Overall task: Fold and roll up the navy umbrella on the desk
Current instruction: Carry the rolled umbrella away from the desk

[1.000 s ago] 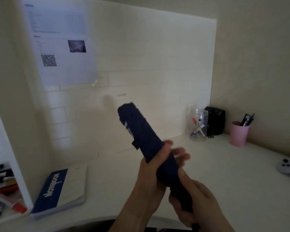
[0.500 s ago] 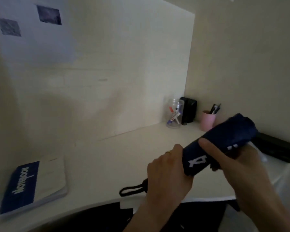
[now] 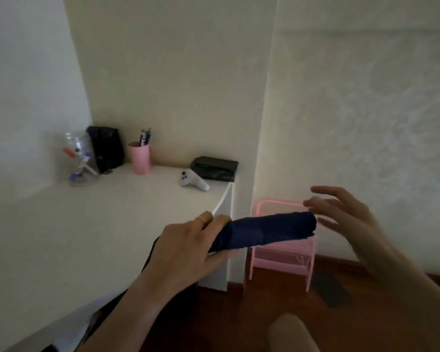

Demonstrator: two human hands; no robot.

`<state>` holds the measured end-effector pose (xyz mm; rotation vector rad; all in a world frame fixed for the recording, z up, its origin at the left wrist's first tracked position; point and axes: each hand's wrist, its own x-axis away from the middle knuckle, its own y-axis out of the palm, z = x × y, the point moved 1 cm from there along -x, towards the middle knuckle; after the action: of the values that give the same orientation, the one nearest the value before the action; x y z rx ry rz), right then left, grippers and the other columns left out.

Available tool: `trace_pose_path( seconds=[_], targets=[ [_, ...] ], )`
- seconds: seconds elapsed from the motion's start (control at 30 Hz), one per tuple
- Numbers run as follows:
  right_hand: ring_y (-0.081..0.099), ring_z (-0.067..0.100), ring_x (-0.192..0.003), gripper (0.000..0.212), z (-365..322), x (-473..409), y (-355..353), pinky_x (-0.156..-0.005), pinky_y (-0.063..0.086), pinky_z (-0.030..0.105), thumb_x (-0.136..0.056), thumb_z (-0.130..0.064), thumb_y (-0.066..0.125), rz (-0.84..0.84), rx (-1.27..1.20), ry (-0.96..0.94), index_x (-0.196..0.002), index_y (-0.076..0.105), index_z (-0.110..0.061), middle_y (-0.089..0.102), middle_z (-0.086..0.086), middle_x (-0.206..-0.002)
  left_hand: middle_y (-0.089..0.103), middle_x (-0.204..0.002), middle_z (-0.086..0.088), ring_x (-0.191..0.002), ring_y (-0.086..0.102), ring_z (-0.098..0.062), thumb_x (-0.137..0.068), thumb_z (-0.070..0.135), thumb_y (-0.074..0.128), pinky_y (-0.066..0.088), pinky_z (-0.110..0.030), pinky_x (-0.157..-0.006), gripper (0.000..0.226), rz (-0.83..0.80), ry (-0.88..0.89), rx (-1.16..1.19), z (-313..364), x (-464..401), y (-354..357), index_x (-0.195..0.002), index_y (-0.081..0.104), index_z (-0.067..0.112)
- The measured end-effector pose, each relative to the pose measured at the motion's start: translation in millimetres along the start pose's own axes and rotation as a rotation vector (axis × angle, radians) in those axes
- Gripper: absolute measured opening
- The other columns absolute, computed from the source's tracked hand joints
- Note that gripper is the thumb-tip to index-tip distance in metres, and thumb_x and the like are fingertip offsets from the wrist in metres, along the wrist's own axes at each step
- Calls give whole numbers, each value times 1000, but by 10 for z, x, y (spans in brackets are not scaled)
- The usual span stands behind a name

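The navy umbrella [image 3: 264, 231] is rolled into a compact, soft cylinder of matte fabric, held roughly level in the air past the right end of the desk [image 3: 87, 224], its blunt, slightly ragged fabric end pointing right. The left hand [image 3: 188, 247] is wrapped around its handle end, fingers curled over the top, a gold-coloured ring on one finger; a thin dark strap hangs below the wrist. The right hand [image 3: 341, 214] is off the umbrella, just beside its free end, fingers spread and loosely extended, blurred, holding nothing. The desk is a smooth, pale, matte surface set into a corner of cream walls. At its back stand a clear jar [image 3: 79, 163] holding a few coloured markers, a black glossy box-like item [image 3: 107, 148], and a pink cylindrical cup [image 3: 139, 158] with dark pens in it. Nearer the right edge lie a white, rounded game controller [image 3: 192, 180] and a flat black case [image 3: 215, 167], just apart from each other. Beyond the umbrella, on the dark reddish wood floor, stands a pink wire rack [image 3: 282, 257] with thin tubular legs.
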<state>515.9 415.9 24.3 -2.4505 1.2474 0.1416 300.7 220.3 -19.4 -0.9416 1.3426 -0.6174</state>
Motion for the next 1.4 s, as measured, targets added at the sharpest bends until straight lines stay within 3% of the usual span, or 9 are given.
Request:
trace_pose_path(
  seconds=[0.13,0.2,0.3,0.4,0.5,0.8,1.1,1.3,1.4],
  targets=[
    [60,0,-113,53,439,-287,-457,-100,50,24,-88,-54,63,-343,688,-156,-136,54,-34,61,-20,-128,63,-88,7,-59,60,-12,-85,63,63,42,-23,-51,50,-39,148,-43,393,-588,594,-121,59,29],
    [60,0,-108,63,846,-472,-608,-91,50,18,-91,-46,67,-593,816,-83,-146,38,-36,57,-18,-132,62,-91,4,-64,61,-14,-89,61,54,46,-26,-53,48,-64,185,-21,618,-853,965,-124,59,28],
    [60,-1,-94,53,1403,-742,-834,-83,51,20,-93,-39,67,-696,824,51,-140,42,-36,58,-15,-131,64,-98,1,-70,63,-17,-93,63,45,49,-30,-57,51,-135,240,18,836,-1134,1548,-127,60,28],
    [60,5,-98,36,2034,-1021,-989,-86,52,28,-92,-37,68,-667,798,51,-126,54,-35,61,-14,-118,64,-99,5,-73,63,-13,-89,66,55,41,-21,-61,52,-239,227,77,920,-1381,2098,-127,61,30],
    [51,4,-102,34,2580,-1368,-1045,-84,43,22,-95,-36,62,-578,855,-6,-128,52,-34,52,-19,-112,62,-115,9,-90,65,-10,-92,64,51,40,-18,-75,56,-369,172,168,840,-1707,2673,-139,49,34],
    [48,20,-122,43,4323,-2889,-891,-105,38,33,-97,-35,59,-262,1097,-51,-138,49,-27,61,-5,-133,57,-137,-7,-120,57,-24,-95,7,56,46,-36,-101,67,-501,135,93,421,-2941,4783,-155,31,21],
    [51,23,-121,41,6217,-4411,-409,-101,48,36,-92,-18,64,-195,1228,36,-131,50,-20,54,5,-134,63,-120,-6,-107,61,-27,-80,-3,63,47,-36,-89,70,-491,-10,-25,51,-3765,7041,-143,42,20],
    [59,21,-104,32,7232,-4731,-296,-84,55,38,-92,-25,65,-292,1108,-7,-123,59,-22,62,2,-119,64,-117,-11,-104,61,-33,-87,7,60,44,-34,-71,54,-551,-19,122,-151,-3610,8271,-138,49,17],
    [65,21,-96,31,7467,-4691,-275,-82,57,40,-88,-26,71,-337,978,48,-117,61,-27,70,-1,-111,66,-117,-11,-102,62,-33,-88,11,53,52,-39,-79,44,-627,-111,287,-230,-3452,8571,-132,54,17]
  ],
)
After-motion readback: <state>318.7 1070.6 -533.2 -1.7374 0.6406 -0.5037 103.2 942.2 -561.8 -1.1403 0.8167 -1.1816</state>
